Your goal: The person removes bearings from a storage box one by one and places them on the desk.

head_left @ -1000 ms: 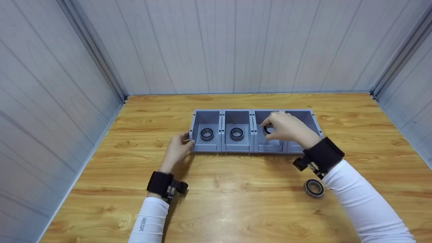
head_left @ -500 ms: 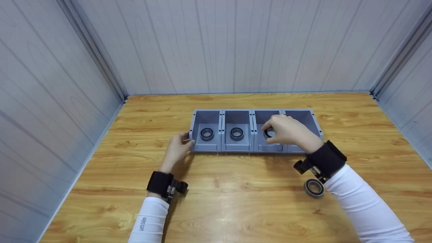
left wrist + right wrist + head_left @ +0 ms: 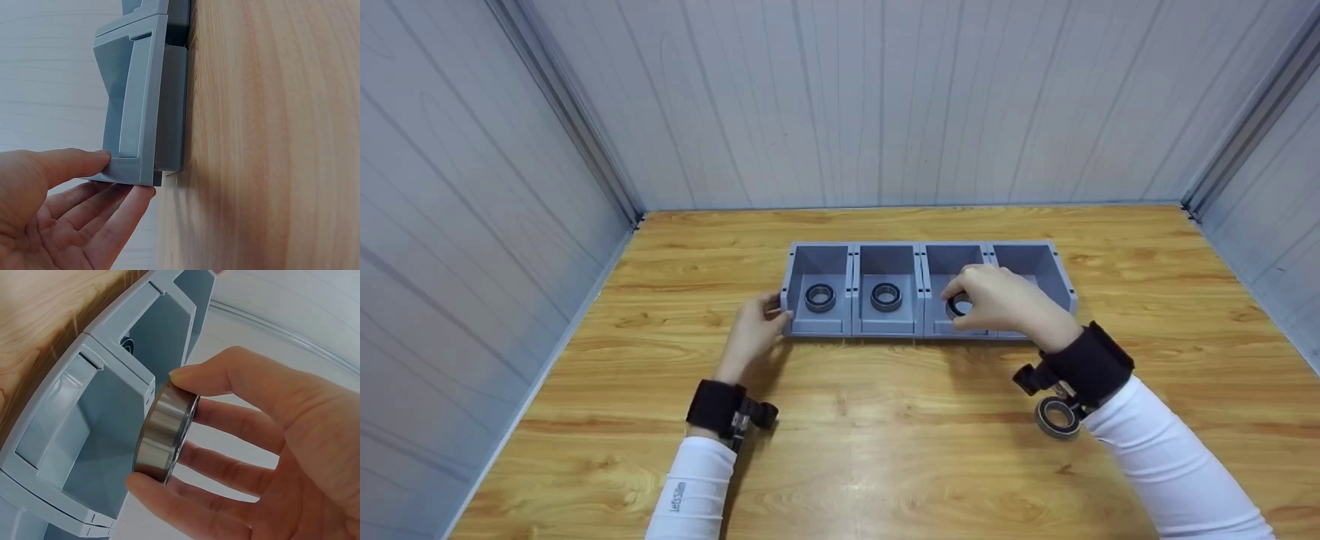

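My right hand [image 3: 1009, 306] pinches a ball bearing [image 3: 162, 433] by its outer rim, thumb on one side and a fingertip opposite. This bearing is tilted above the third compartment of a row of joined grey storage bins [image 3: 888, 328]. With my left hand [image 3: 754, 330] I grip the side wall of the leftmost bin [image 3: 147, 101], thumb inside and fingers outside. One bearing [image 3: 820, 307] lies flat in the leftmost bin, and another bearing [image 3: 886, 307] in the second. The right hand partly covers the third and fourth bins.
A loose bearing [image 3: 1044, 428] lies on the wooden table [image 3: 840, 442] beside my right forearm, partly behind the wrist camera. White panel walls [image 3: 840, 105] enclose the table at the back and both sides.
My right hand has come slightly toward me with its bearing, staying over the third bin. The left hand keeps its place on the leftmost bin.
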{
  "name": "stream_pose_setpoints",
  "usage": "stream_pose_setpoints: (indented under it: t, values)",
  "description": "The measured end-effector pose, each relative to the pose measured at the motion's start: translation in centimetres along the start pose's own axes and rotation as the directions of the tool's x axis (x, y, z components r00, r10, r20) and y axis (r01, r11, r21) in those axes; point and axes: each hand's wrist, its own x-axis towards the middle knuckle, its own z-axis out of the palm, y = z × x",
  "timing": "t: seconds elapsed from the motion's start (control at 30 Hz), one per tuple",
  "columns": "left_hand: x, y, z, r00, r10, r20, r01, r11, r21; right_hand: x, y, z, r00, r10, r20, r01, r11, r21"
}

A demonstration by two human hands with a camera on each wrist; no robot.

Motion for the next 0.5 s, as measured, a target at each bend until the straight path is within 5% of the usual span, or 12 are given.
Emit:
stream_pose_setpoints:
  t: [0.5]
  values:
    - [0.0, -0.1, 0.0, 1.000, -0.006, 0.009, 0.006, 1.000, -0.021, -1.1, -0.3, 0.5, 0.999, -0.031, -0.016, 0.031, 0.999, 0.009]
